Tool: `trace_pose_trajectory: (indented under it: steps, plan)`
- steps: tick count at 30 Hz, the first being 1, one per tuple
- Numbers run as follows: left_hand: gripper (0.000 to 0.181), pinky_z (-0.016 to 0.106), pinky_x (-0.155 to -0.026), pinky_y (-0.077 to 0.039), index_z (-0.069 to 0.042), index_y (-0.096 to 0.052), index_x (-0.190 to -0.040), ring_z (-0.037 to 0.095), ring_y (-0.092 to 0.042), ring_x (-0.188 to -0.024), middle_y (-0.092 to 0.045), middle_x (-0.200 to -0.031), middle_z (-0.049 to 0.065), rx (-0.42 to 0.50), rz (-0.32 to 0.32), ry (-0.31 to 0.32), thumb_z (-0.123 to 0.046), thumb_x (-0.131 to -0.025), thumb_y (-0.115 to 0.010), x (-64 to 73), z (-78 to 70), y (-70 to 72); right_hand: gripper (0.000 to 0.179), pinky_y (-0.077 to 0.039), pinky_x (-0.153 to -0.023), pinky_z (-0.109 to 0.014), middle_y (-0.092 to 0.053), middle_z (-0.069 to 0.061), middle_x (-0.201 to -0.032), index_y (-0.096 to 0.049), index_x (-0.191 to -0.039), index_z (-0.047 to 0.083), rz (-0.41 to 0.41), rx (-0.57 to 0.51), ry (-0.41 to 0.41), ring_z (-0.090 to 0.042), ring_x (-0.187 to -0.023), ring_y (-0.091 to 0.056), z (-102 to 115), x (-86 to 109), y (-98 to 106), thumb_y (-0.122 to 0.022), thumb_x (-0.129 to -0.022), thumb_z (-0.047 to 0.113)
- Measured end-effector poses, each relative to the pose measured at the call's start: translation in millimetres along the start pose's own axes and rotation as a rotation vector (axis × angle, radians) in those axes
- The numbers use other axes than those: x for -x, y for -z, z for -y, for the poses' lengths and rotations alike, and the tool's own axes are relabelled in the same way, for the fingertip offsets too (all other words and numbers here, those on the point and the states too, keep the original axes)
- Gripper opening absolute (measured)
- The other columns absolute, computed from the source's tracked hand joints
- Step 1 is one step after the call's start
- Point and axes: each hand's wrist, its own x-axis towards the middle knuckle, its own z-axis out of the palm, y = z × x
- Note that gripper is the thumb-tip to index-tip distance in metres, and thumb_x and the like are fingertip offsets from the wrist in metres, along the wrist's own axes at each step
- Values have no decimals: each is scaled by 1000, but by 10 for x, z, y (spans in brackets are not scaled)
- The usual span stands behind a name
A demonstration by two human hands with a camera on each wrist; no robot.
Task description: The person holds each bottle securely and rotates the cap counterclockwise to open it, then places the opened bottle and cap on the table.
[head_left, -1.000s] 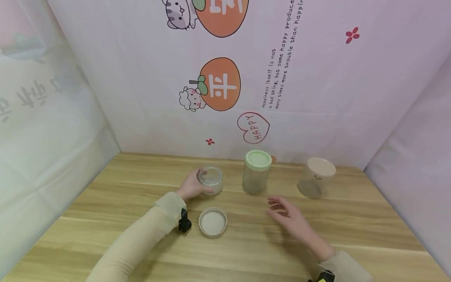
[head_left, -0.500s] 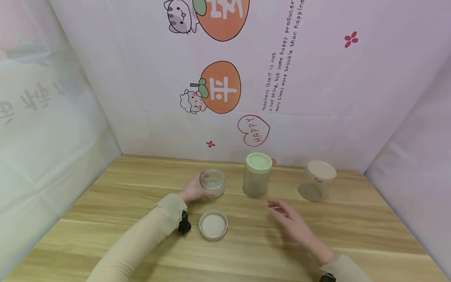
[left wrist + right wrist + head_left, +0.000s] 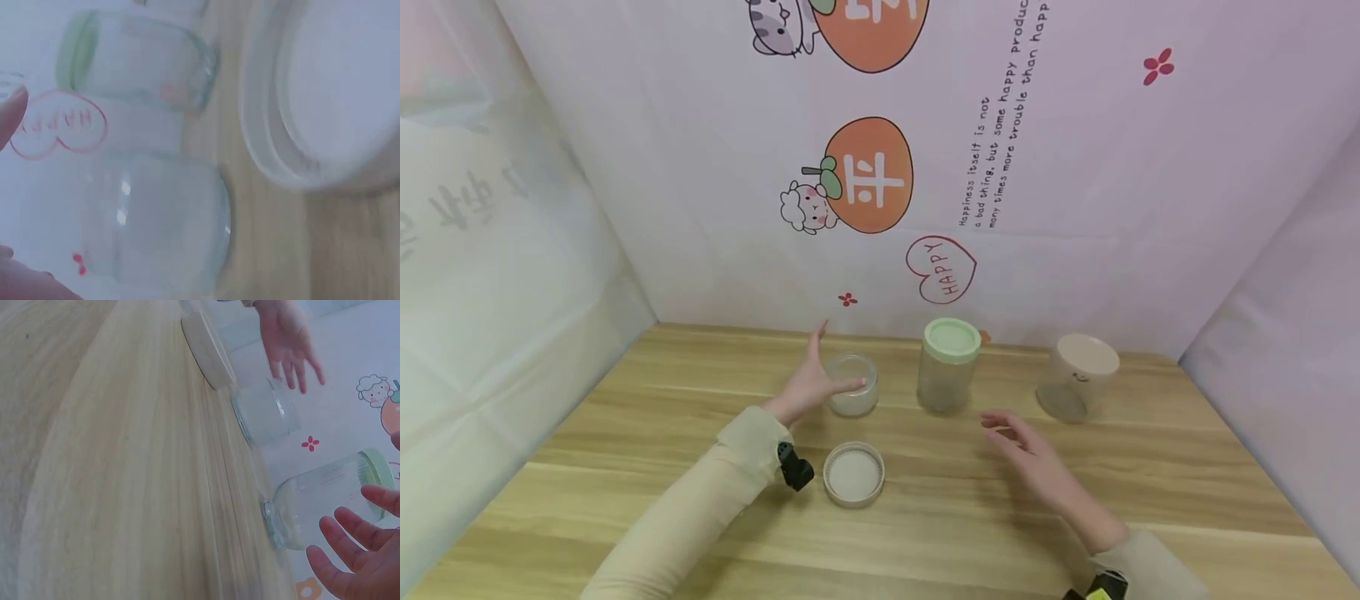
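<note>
In the head view my left hand [image 3: 807,385] is spread wide beside a short clear glass jar [image 3: 854,402] that stands uncovered on the table. Its thumb passes in front of the jar near the rim, and the fingers point up behind. The right wrist view shows that left hand [image 3: 289,340] with straight fingers, apart from the jar's wall. A round pale lid [image 3: 853,475] lies inside-up in front of the jar. My right hand [image 3: 1036,463] hovers over the table with loosely bent fingers, holding nothing; a taller jar with a green lid [image 3: 951,340] is nearest to it.
Farther right stands a tilted-looking clear jar with a pale pink lid [image 3: 1086,356] and a small printed face. Behind the wooden table [image 3: 925,533] hangs a printed cloth [image 3: 1060,167], with more cloth on both sides.
My left hand has let go of the short glass jar: its fingers have opened and lifted off the wall. The jar stays put. My right hand has shifted slightly right.
</note>
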Motion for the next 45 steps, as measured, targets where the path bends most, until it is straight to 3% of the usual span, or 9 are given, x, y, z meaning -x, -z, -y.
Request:
trace_pose_trajectory:
  steps: [7, 14, 17, 25, 28, 33, 36, 42, 45]
  plan:
    - [113, 57, -113, -20, -28, -5, -152, 31, -15, -144, -10, -159, 2, 30, -27, -52, -25, -71, -83, 120, -174, -146, 36, -46, -90, -39, -59, -18, -125, -51, -129, 2, -49, 25, -5, -25, -111, -55, -9, 43, 96, -43, -101, 24]
    - [107, 52, -115, -18, -23, -9, -152, 27, -15, -145, -14, -159, 2, 115, -18, -122, -21, -73, -81, 138, -333, -371, 36, -47, -84, -19, -57, -21, -124, -50, -129, -2, -102, -9, 12, 10, -100, -50, -70, 75, 248, -43, -101, 20]
    - [105, 49, -116, -17, -20, -11, -152, 28, -16, -144, -16, -158, 5, 143, -5, -121, -21, -73, -81, 132, -381, -474, 36, -46, -81, -14, -55, -24, -125, -48, -128, -5, -120, -44, 30, 17, -97, -46, -84, 87, 296, -43, -100, 16]
    - [101, 48, -116, -20, -22, -11, -151, 27, -18, -144, -17, -158, 4, 203, 30, -67, -25, -76, -79, 60, -453, -780, 34, -44, -79, -9, -54, -29, -123, -49, -125, -9, -168, -54, 48, 18, -95, -46, -140, 123, 379, -43, -100, 13]
    - [102, 48, -116, -20, -24, -11, -151, 24, -17, -144, -16, -158, 2, 245, 38, -11, -28, -76, -79, 3, -481, -908, 35, -44, -80, -7, -53, -28, -124, -48, -126, -9, -172, -63, 45, 17, -96, -47, -147, 126, 403, -43, -100, 14]
    - [104, 51, -115, -21, -22, -10, -152, 29, -18, -144, -16, -158, 9, 343, 19, 70, -27, -75, -79, -112, -493, -1098, 37, -43, -81, -6, -52, -27, -125, -46, -127, -9, -175, -86, 41, 15, -97, -48, -151, 99, 447, -41, -101, 16]
    - [104, 52, -114, -22, -19, -11, -152, 33, -19, -143, -16, -156, 13, 375, 1, 98, -24, -75, -80, -152, -486, -1191, 36, -43, -81, -6, -54, -20, -121, -46, -127, -9, -186, -76, 43, 14, -97, -49, -152, 100, 475, -39, -102, 16]
    - [103, 51, -115, -20, -18, -13, -151, 35, -20, -142, -17, -155, 14, 394, -15, 87, -17, -73, -81, -224, -413, -1338, 36, -44, -80, -7, -51, 21, -105, -46, -126, -9, -202, -85, 42, 12, -96, -50, -155, 121, 538, -39, -102, 17]
    - [103, 51, -115, -18, -17, -13, -150, 34, -20, -142, -18, -155, 13, 401, -15, 70, -15, -73, -81, -273, -371, -1395, 37, -44, -81, -7, -52, 19, -109, -45, -127, -9, -200, -78, 43, 11, -97, -50, -158, 129, 564, -38, -102, 17]
